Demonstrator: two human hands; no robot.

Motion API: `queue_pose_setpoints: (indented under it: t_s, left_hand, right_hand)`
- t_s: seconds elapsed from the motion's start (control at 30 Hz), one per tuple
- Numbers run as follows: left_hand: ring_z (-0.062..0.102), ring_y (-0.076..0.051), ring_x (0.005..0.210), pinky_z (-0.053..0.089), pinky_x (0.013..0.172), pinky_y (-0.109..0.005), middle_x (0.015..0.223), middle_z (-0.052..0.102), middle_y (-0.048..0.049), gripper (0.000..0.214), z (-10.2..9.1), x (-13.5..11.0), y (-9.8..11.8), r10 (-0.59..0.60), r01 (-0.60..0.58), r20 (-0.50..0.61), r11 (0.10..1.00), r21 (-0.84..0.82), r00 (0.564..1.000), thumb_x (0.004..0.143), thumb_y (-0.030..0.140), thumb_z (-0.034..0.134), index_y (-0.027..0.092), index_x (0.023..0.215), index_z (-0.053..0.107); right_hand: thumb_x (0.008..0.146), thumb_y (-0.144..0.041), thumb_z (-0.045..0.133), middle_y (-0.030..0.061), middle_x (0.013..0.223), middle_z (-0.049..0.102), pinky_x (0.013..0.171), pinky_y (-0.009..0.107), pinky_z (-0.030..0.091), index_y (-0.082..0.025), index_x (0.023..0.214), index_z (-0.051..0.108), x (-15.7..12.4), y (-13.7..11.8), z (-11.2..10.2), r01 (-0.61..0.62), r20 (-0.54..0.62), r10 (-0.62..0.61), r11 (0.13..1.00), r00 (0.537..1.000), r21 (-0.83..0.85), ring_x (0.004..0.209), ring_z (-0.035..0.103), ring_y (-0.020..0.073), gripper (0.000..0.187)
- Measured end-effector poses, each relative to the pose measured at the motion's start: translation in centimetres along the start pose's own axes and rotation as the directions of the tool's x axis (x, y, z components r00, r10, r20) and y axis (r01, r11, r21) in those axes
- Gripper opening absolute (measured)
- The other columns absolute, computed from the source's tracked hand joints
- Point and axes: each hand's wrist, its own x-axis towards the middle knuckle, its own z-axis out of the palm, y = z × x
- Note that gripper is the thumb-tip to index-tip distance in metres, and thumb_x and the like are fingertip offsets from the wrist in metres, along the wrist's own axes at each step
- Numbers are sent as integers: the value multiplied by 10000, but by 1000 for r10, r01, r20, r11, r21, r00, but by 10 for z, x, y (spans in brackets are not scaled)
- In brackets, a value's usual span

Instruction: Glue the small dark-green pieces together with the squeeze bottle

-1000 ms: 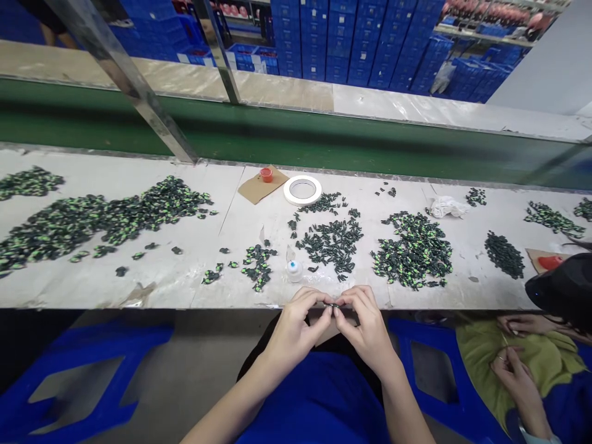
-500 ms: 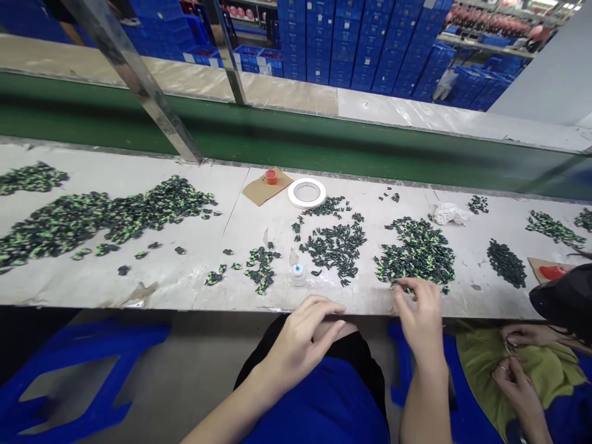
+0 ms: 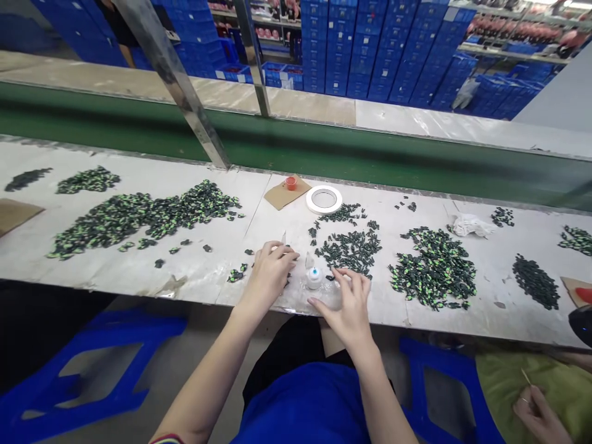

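My left hand (image 3: 271, 274) reaches over a small cluster of black-and-green pieces (image 3: 237, 273), fingers bent and slightly apart; its palm hides most of the cluster. No held piece shows in it. My right hand (image 3: 346, 302) is open, thumb and index finger wide apart. Beside its index fingertip lies a small black piece (image 3: 330, 277); I cannot tell whether they touch. Between the hands stands a small clear container with a blue tip (image 3: 314, 276). Behind my right hand spreads a heap of small black pieces (image 3: 351, 250).
A white tape roll (image 3: 324, 200) and cardboard with a red cup (image 3: 291, 183) lie farther back. Large black-and-green heaps lie left (image 3: 139, 216) and right (image 3: 435, 268). A crumpled white cloth (image 3: 470, 226) is at back right. Another person's hand (image 3: 541, 413) is at lower right.
My left hand has moved forward from the table's front edge onto the small cluster. My right hand has left the right-hand heap and come left beside the container. The view has shifted left.
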Motion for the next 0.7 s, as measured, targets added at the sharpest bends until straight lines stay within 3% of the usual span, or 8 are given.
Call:
queue_pose_setpoints:
  t_s: [0.1,0.2,0.3,0.43,0.57,0.7]
  left_hand:
    - [490,-320,1102,459,828,-446,984,694,-111,311,3,10,1,74,-89,149,992,93,986,817,9,509,189,1004,679]
    - [501,-316,1055,459,824,-458,934,686,-125,313,3,15,-3,124,-150,209,983,110,970,817,-2,487,175,979,688]
    - [521,-288,1004,475,794,-435,934,684,-121,380,5,14,-8,145,-149,153,989,15,978,819,-28,440,182,1014,690]
    - [569,-236,945,501,794,-390,923,701,-75,317,7,1,7,154,-139,27,941,-308,988,881,54,459,223,980,709]
    - [636,-201,875,521,785,-347,891,738,-58,206,16,-17,37,60,-33,29,818,-575,998,900,152,531,221,924,724]
    - [644,-227,888,525,799,-382,824,755,-35,118,33,-31,52,-73,83,40,819,-567,997,840,165,634,231,845,732]
  right_hand:
    - [795,-401,693,149,1129,563,882,512,484,-189,1125,606,8,-6,16,-3,38,2,999,999,32,1084,446,319,402]
    - [810,-318,677,143,1125,590,910,508,480,-190,1021,596,13,-7,17,-19,60,13,993,998,115,1106,474,306,260]
    - [814,-312,662,124,1122,634,912,466,494,-208,997,547,9,-6,7,-123,96,96,936,991,329,1124,535,273,239]
    - [778,-360,696,73,961,702,794,364,537,-218,947,520,-7,6,-13,-324,163,283,747,945,581,908,666,218,283]
    - [722,-394,721,18,752,659,583,269,493,-195,884,566,-17,28,-27,-343,28,440,658,898,670,655,624,168,300]
    - [691,-449,694,20,701,615,494,251,425,-171,863,617,-15,44,-32,-270,-115,544,575,831,772,564,553,144,336]
